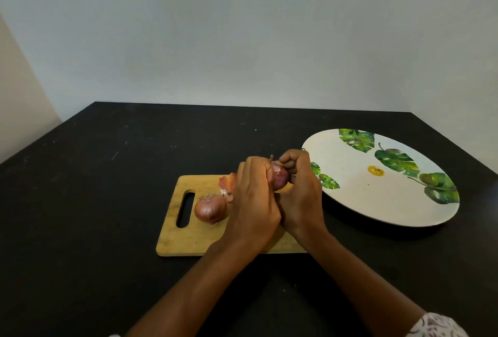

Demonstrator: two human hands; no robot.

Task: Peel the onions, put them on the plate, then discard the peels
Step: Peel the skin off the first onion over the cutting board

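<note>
Both hands hold one small red onion (279,178) above the wooden cutting board (177,239). My left hand (254,201) wraps round its left side, and my right hand (301,191) has its fingers curled over the top by the stem. Most of that onion is hidden between the hands. A second onion (210,210), still in its skin, lies on the board beside the handle slot. Loose pink peels (227,184) lie just behind it. The white plate (382,201) with green leaf prints sits to the right with no onion on it.
Everything rests on a black table (94,201) against a pale wall. The table's far edge runs behind the board and plate. The plate's left rim sits close to my right hand.
</note>
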